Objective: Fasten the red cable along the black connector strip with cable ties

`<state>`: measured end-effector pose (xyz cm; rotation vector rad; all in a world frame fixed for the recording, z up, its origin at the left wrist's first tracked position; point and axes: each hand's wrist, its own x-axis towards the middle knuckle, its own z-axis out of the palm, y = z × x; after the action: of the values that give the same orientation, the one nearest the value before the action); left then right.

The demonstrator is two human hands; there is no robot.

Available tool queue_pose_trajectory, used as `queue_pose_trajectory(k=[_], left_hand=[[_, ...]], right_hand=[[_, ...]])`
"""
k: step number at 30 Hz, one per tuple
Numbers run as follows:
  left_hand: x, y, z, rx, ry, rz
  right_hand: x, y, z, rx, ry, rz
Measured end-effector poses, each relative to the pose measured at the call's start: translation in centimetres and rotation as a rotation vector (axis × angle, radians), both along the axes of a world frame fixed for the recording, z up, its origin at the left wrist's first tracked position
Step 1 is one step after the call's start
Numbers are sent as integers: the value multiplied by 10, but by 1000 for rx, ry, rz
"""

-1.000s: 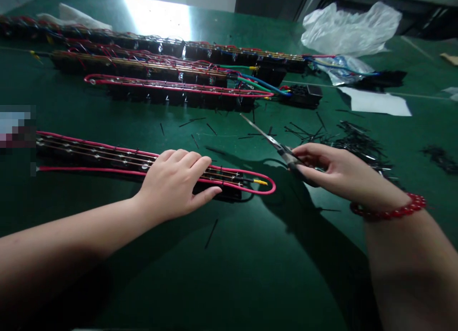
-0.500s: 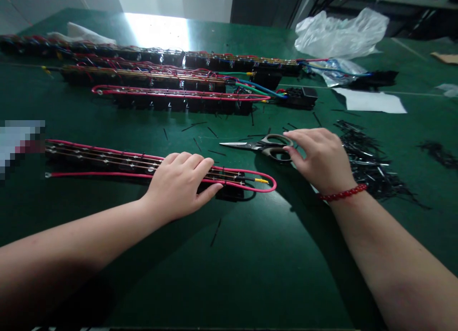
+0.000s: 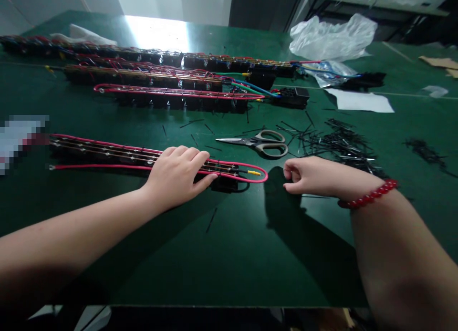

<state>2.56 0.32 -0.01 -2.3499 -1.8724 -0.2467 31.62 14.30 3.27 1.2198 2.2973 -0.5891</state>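
Note:
My left hand (image 3: 181,171) lies over a long black strip assembly (image 3: 118,152), fingers on its far side and thumb on the near side. Brass-coloured rods run along it, and a red cable (image 3: 103,167) loops round its right end beside a yellow-sleeved tip (image 3: 254,172). Off that end, my right hand (image 3: 311,176) hovers with curled fingers, a small gap between thumb and index. A thin strip shows under its palm; what the fingers hold is hidden. Scissors (image 3: 257,142) lie on the table just beyond my right hand, blades pointing left.
Loose black cable ties (image 3: 343,140) lie heaped on the right, with several scattered around the scissors. More wired strips (image 3: 179,95) lie across the back of the green table (image 3: 214,259). Behind them are a clear plastic bag (image 3: 329,37) and white paper (image 3: 361,101).
My right hand has left the scissors' handles and come nearer to me, its fingers more curled. The scissors stay on the table. My left hand keeps its place on the strip assembly.

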Motion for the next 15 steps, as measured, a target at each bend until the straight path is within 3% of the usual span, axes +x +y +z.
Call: queue_pose_trajectory(k=[9,15], left_hand=[[-2,1,-1,5,7,-6],[-3,1,-2,-1,12,-22]], right_hand=[[-18,-12,6,66,127,129],[-5,1,0,36,357,169]])
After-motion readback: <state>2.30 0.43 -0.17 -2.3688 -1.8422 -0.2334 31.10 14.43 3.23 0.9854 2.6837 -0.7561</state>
